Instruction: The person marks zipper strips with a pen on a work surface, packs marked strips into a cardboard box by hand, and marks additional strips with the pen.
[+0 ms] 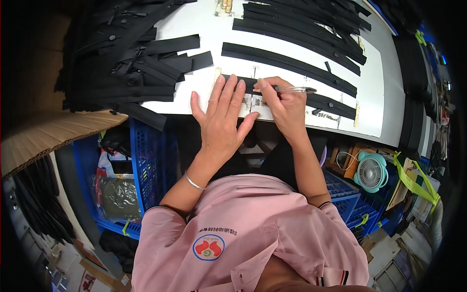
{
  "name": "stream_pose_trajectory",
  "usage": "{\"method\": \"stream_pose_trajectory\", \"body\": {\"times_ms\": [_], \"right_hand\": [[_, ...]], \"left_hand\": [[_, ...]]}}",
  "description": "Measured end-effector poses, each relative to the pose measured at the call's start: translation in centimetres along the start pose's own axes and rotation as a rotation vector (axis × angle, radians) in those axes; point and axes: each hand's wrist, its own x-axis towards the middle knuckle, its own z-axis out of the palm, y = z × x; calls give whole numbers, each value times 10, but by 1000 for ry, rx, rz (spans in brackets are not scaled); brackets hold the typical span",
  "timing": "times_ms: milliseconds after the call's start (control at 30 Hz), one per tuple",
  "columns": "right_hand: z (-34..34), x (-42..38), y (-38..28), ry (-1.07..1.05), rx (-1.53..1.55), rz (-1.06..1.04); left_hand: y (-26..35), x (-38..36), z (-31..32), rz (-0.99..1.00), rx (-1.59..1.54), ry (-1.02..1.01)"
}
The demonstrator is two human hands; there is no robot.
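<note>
My left hand [221,117] lies flat with its fingers spread, the fingertips on a black zipper strip [321,103] near the white board's front edge. Just right of it, my right hand [284,104] grips a pen [299,89] with a clear barrel, its tip end hidden by the fingers over the strip. Beneath both hands is the white board [194,45], with dark marks and small yellowish tape pieces. Another black strip [287,65] lies straight across the board just beyond the hands.
Black zipper strips [126,63] are heaped at the left, and more strips [301,31] lie in rows at the back. Below the table are a blue crate [141,170] and a turquoise fan [371,172]. A cardboard flap [58,136] borders the left side.
</note>
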Motion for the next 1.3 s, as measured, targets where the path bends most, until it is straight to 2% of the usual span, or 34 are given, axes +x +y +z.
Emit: {"method": "stream_pose_trajectory", "body": {"times_ms": [300, 400, 500, 633, 733, 833, 967, 1133, 1300], "right_hand": [[1, -1, 8, -46, -128, -150], [-5, -1, 5, -105, -99, -106], [-20, -7, -4, -52, 19, -25], [-54, -16, 2, 289, 35, 39], [-79, -14, 14, 313, -136, 162], [-73, -15, 28, 322, -124, 54], [-73, -16, 30, 311, -140, 45], [-73, -15, 28, 312, -148, 40], [-73, -14, 23, 298, -184, 39]], "left_hand": [[0, 0, 1, 5, 28, 5], [0, 1, 2, 8, 34, 2], [2, 1, 0, 13, 39, -1], [1, 1, 0, 12, 45, -6], [1, 0, 0, 18, 43, -12], [2, 1, -1, 7, 42, -37], [20, 5, -3, 0, -37, -43], [62, 20, 11, 176, -183, -129], [69, 22, 27, 178, -173, -136]]}}
